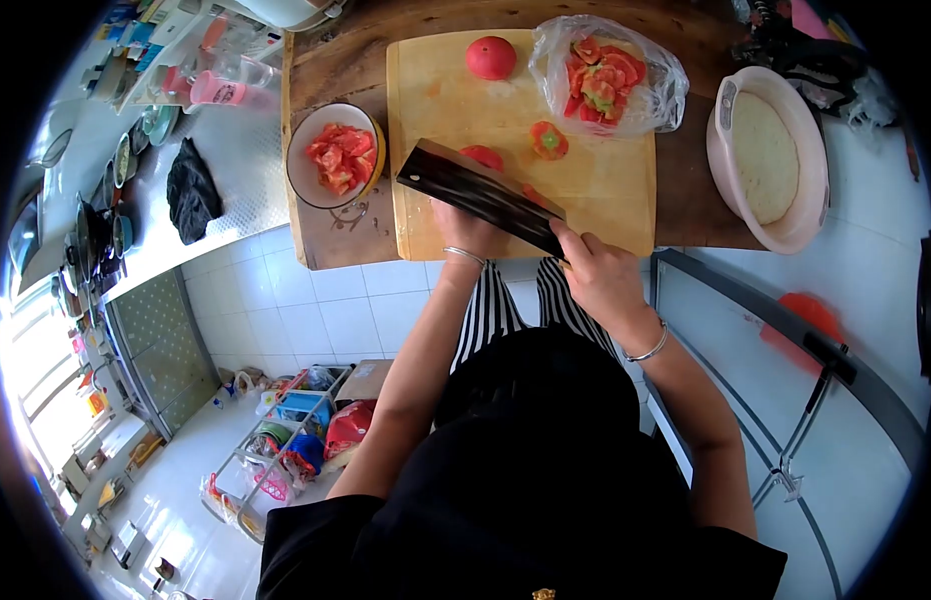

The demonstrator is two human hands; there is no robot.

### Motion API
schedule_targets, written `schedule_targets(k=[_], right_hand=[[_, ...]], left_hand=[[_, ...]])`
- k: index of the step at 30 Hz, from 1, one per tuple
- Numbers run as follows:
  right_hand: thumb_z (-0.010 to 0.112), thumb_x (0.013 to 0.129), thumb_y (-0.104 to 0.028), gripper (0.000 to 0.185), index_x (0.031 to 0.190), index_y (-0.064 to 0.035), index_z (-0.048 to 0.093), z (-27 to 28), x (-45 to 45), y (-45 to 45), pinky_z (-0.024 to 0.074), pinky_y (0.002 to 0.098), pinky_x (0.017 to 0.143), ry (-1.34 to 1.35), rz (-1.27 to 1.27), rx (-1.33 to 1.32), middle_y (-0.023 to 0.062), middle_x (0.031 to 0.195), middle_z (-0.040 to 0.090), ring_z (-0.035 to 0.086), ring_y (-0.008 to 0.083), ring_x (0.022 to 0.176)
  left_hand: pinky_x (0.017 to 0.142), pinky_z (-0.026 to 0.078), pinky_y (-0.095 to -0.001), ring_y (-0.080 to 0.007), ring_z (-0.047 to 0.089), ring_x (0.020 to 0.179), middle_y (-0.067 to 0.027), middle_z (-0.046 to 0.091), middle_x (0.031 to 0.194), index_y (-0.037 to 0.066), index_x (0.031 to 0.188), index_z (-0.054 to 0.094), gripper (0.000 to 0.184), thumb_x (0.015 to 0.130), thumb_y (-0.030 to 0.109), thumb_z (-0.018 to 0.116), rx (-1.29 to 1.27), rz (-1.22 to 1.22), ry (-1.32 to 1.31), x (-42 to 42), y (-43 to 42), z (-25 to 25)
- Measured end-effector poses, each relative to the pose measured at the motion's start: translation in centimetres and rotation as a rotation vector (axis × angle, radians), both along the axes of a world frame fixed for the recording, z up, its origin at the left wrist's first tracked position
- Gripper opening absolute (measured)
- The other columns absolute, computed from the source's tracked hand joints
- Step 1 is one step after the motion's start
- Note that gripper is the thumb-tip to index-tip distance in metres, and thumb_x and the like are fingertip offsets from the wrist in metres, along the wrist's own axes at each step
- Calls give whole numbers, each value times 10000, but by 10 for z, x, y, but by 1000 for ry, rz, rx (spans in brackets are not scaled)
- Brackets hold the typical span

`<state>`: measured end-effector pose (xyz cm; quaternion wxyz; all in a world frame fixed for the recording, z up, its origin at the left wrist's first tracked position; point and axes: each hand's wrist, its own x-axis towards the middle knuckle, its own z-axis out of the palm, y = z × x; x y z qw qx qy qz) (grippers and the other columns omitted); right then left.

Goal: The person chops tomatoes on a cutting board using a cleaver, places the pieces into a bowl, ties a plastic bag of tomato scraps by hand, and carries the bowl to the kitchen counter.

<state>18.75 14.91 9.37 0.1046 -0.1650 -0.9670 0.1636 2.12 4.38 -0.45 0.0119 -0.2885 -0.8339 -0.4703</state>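
Note:
My right hand (597,268) is closed round the handle of a broad dark cleaver (480,195), whose blade slants up to the left over the wooden cutting board (425,80). My left hand (465,228) is near the board's front edge, partly behind the blade; its fingers are hidden. Beyond the blade shows a piece of red tomato (482,156), close to the left hand's side. A tomato end with a green core (548,141) lies farther right. One whole tomato (490,58) rests at the board's far side.
A bowl of cut tomato (377,150) stands left of the board. On its far right corner lies a clear plastic bag (668,95) with tomato scraps. A pale oval basin (723,130) holding dough is at the right. A black bag (193,190) lies on the left metal counter.

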Motion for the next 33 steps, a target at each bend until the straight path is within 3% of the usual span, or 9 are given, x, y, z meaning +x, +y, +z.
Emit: schedule_targets(k=[4,8,10,14,17,24,30,33], right_hand=[[662,739,-70,478,1205,-116,567,-1,-28,-9,508,346,522,-93,-33,-36,49,681,576,619,242,582],[639,761,-60,438,1188,-111,555,-4,-37,-13,492,349,481,-24,-40,-45,59,675,595,618,241,543],[584,799,-79,339,1136,-80,547,0,-24,-12,499,388,493,-111,-52,-138,98,659,593,629,263,547],[605,809,-108,325,1123,-78,530,-8,-51,-8,499,419,522,-76,-93,-155,120,682,617,636,304,582],[641,829,-175,302,1078,-69,509,2,-46,-2,488,470,570,-115,-149,-384,153,681,627,628,370,643],[641,830,-183,293,1056,-47,514,-2,-51,24,484,492,637,-281,-151,-582,187,735,638,623,403,723],[660,820,-206,359,1100,-33,516,-37,-54,35,471,501,655,-124,-202,-737,211,778,638,612,425,753],[661,827,-205,373,1123,-43,503,-27,-50,34,470,490,614,-94,-221,-551,192,716,626,612,411,691]], left_hand=[[973,356,-487,-451,444,1107,-236,509,1143,-7,1164,497,577,696,225,743,-28,-11,-45,-1,7,-8],[972,354,-490,-455,430,1110,-236,478,1146,-11,1196,442,633,683,195,751,78,31,-37,-3,7,1],[964,368,-477,-434,442,1106,-221,472,1154,-4,1178,435,615,681,170,752,111,43,-62,-1,6,2],[964,380,-450,-396,455,1113,-202,470,1159,12,1151,443,620,654,167,781,96,81,-67,6,10,17],[956,407,-406,-336,493,1091,-168,485,1142,42,1127,453,642,613,157,820,62,80,-1,1,6,7],[950,413,-411,-338,495,1085,-164,482,1153,61,1126,454,648,612,152,838,59,85,-37,2,7,8],[973,425,-401,-309,503,1114,-158,478,1179,58,1121,436,630,637,135,831,44,1,-42,-9,-3,14],[938,455,-397,-292,535,1069,-177,507,1166,40,1128,417,595,672,140,785,387,-59,-373,-19,-14,-12]])
